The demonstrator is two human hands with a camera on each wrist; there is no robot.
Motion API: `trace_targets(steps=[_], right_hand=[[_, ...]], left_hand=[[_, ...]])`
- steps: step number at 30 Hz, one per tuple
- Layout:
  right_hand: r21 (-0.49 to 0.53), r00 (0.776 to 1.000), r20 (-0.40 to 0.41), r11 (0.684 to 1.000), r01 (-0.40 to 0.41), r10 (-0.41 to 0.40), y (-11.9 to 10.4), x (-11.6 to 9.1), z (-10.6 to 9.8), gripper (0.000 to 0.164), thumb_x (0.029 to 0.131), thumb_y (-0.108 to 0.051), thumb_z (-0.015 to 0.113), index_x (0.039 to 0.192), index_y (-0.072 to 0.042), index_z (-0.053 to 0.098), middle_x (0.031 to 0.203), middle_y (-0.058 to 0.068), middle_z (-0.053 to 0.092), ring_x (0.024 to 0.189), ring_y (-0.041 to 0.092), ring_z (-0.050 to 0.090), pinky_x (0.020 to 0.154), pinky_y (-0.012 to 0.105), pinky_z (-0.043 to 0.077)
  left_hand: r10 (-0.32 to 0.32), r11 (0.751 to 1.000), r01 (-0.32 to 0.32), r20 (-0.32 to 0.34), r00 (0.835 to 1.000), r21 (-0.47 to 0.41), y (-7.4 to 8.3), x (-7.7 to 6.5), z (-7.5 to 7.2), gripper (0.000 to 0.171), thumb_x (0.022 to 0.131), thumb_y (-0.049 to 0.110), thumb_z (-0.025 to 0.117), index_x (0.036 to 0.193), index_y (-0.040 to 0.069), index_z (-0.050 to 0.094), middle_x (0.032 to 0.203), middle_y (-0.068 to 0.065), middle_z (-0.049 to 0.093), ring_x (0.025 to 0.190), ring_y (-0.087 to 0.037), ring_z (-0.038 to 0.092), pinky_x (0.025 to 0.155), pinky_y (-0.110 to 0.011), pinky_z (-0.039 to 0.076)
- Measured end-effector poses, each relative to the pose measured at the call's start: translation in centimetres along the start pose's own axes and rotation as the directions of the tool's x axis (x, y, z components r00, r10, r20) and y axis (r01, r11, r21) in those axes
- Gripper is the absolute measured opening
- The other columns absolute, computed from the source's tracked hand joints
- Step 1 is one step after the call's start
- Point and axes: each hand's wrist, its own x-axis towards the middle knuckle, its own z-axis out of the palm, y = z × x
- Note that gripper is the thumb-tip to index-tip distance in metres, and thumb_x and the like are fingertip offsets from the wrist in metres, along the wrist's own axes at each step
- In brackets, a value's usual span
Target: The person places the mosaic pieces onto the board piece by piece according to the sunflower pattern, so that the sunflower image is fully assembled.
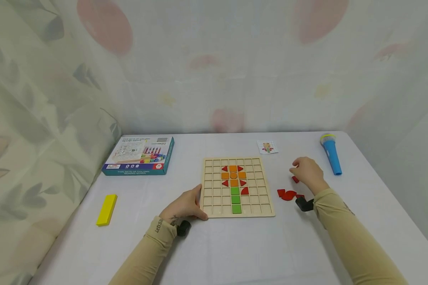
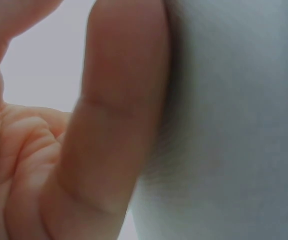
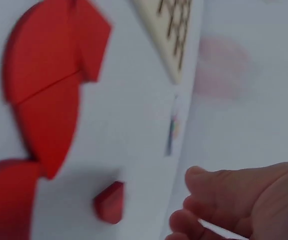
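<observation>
A square wooden grid board [image 1: 210,200] lies on the white table. Set in it are orange squares [image 1: 233,168], green squares [image 1: 235,190], red triangles [image 1: 225,183] and a red quarter-round piece [image 1: 244,190]. My left hand [image 1: 184,206] rests at the board's near left corner, thumb and forefinger spread along it. My right hand [image 1: 308,172] is to the right of the board, fingers bent together above the table. One small red piece [image 3: 109,202] lies just below those fingertips; I cannot tell whether something small is between them.
Loose red pieces [image 1: 289,195] lie between the board and my right wrist. A small picture card [image 1: 267,147] sits behind the board, and a blue toy microphone [image 1: 332,155] at the far right. Over on the left are a printed box [image 1: 138,155] and a yellow block [image 1: 107,209].
</observation>
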Motion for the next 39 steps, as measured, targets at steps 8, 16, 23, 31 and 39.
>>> trace_targets(steps=[8, 16, 23, 31, 39], right_hand=[[-0.06, 0.984, 0.095, 0.987, -0.147, 0.152, 1.9, 0.2, 1.3, 0.03, 0.086, -0.026, 0.059, 0.087, 0.003, 0.062, 0.071, 0.011, 0.054, 0.068, 0.024, 0.05, 0.057, 0.031, 0.039], [-0.037, 0.988, 0.09, 0.992, -0.122, 0.125, 1.7, 0.3, 1.8, 0.027, 0.086, -0.019, 0.06, 0.097, 0.005, 0.057, 0.082, 0.015, 0.058, 0.075, 0.027, 0.052, 0.061, 0.034, 0.043], [0.017, 0.999, 0.04, 0.999, -0.037, 0.037, 0.5, 0.1, 2.1, 0.019, 0.086, -0.015, 0.062, 0.092, 0.0, 0.053, 0.08, 0.014, 0.056, 0.073, 0.026, 0.05, 0.06, 0.032, 0.04], [0.247, 0.98, 0.082, 0.956, 0.157, -0.182, -3.3, -0.4, 2.8, 0.02, 0.088, -0.008, 0.058, 0.106, 0.001, 0.059, 0.089, 0.014, 0.058, 0.064, 0.017, 0.055, 0.056, 0.026, 0.045], [0.289, 0.915, 0.165, 0.905, 0.311, -0.367, -6.3, -1.4, 5.0, 0.015, 0.086, -0.004, 0.06, 0.1, -0.003, 0.064, 0.084, 0.008, 0.057, 0.067, 0.016, 0.051, 0.058, 0.026, 0.042]], left_hand=[[-0.004, 1.0, 0.004, 0.006, 1.0, -0.011, 0.0, 0.0, 0.0, 0.12, 0.052, 0.013, 0.09, 0.147, 0.002, 0.017, 0.137, -0.014, 0.045, 0.095, -0.021, 0.049, 0.086, -0.035, 0.041], [-0.022, 1.0, 0.022, 0.005, 1.0, -0.007, 0.0, 0.0, 0.0, 0.12, 0.052, 0.012, 0.089, 0.147, 0.002, 0.017, 0.127, -0.014, 0.052, 0.086, -0.02, 0.05, 0.075, -0.03, 0.042], [-0.016, 1.0, 0.016, 0.008, 1.0, -0.008, 0.1, -0.1, 0.0, 0.12, 0.053, 0.013, 0.089, 0.147, 0.001, 0.017, 0.129, -0.014, 0.051, 0.09, -0.02, 0.05, 0.079, -0.033, 0.042], [-0.019, 1.0, 0.02, 0.007, 1.0, -0.022, 0.0, 0.0, 0.0, 0.12, 0.053, 0.011, 0.089, 0.147, 0.001, 0.016, 0.125, -0.015, 0.052, 0.081, -0.02, 0.05, 0.065, -0.028, 0.043], [-0.015, 0.999, 0.015, 0.008, 1.0, -0.031, -0.1, -0.1, 0.0, 0.12, 0.053, 0.01, 0.089, 0.147, 0.001, 0.015, 0.123, -0.017, 0.052, 0.077, -0.02, 0.051, 0.06, -0.029, 0.045]])
